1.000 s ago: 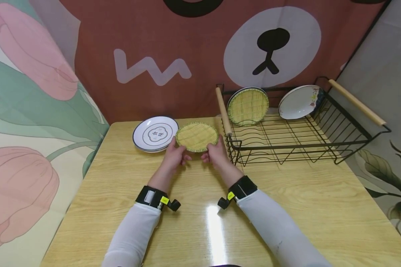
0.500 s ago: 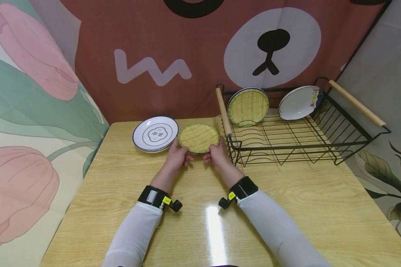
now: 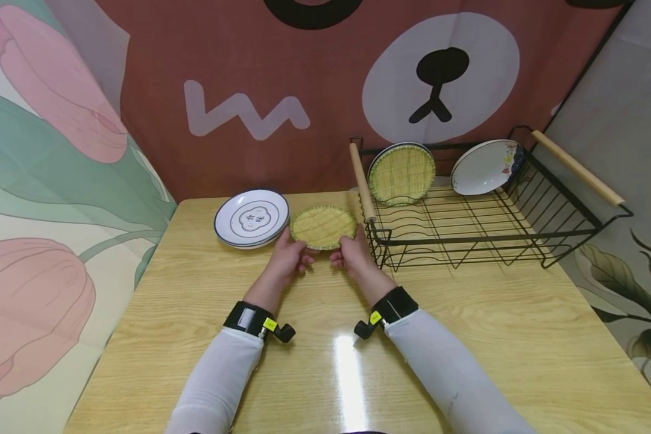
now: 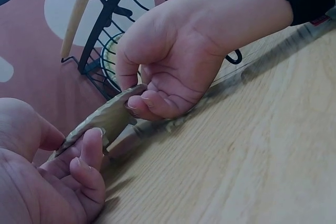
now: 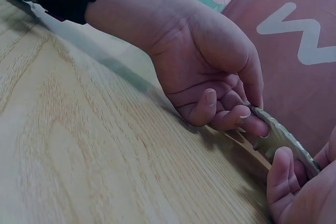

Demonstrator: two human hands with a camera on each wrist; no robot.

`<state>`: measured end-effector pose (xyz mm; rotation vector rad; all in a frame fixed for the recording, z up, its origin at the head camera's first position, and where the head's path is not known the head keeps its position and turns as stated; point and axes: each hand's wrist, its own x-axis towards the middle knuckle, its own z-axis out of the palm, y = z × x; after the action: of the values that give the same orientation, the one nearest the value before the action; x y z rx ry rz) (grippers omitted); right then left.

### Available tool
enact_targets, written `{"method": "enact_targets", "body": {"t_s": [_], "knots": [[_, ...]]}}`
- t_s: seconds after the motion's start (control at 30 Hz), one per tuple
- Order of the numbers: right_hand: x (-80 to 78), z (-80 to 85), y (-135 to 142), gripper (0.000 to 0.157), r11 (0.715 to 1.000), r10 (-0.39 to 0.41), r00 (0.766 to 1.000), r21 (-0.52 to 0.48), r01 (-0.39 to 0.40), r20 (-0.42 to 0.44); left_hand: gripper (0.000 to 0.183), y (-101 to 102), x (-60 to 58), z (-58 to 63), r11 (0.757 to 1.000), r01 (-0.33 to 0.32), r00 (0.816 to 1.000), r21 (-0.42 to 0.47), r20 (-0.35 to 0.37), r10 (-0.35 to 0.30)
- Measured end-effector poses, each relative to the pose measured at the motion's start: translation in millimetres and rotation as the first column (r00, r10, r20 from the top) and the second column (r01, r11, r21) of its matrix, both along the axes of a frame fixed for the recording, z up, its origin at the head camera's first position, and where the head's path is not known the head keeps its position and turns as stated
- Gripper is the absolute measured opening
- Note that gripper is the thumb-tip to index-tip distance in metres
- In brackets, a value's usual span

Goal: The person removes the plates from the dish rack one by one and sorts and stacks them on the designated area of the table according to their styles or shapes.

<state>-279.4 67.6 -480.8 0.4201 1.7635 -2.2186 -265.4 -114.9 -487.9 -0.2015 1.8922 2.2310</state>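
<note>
Both hands hold a round yellow-green plate with a woven look and a scalloped rim (image 3: 324, 228), tilted at the back middle of the table. My left hand (image 3: 286, 256) pinches its left near edge, thumb on top and fingers curled under. On the other side my right hand (image 3: 354, 250) grips the right near edge in the same way. In the left wrist view the plate (image 4: 107, 116) shows edge-on between the two hands, close over the tabletop. The right wrist view shows its greenish rim (image 5: 286, 142) between the fingers.
Stacked white blue-rimmed plates (image 3: 252, 218) lie just left. To the right stands a black wire dish rack (image 3: 483, 238) with wooden handles. It holds a similar woven-look plate (image 3: 402, 173) with a dark-rimmed plate behind it, and a flowered white dish (image 3: 483, 167). A printed cloth (image 3: 239, 163) hangs behind.
The held plate and both hands have shifted slightly to the right. The plate has also come a little nearer and lower, and both hands keep their grip.
</note>
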Motion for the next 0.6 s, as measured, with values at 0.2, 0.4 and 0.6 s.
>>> {"method": "enact_targets", "body": {"t_s": [0.2, 0.4, 0.6], "knots": [[-0.9, -1.2, 0.9, 0.096, 1.0, 0.005, 1.0, -0.001, -0.005, -0.002, 0.078, -1.4, -3.6, -2.9, 1.0, 0.018, 0.999, -0.005, 0.042, -0.018], [-0.4, -0.8, 2.5, 0.099, 0.999, 0.012, 1.0, 0.041, -0.012, -0.003, 0.078, -1.9, -5.5, -2.3, 1.0, 0.02, 0.997, 0.003, 0.08, -0.02], [0.9, -0.4, 3.9, 0.103, 0.996, 0.04, 0.999, 0.076, -0.041, 0.01, 0.073, -2.7, -4.4, 2.1, 0.999, 0.043, 0.992, 0.003, 0.118, -0.044]]}}
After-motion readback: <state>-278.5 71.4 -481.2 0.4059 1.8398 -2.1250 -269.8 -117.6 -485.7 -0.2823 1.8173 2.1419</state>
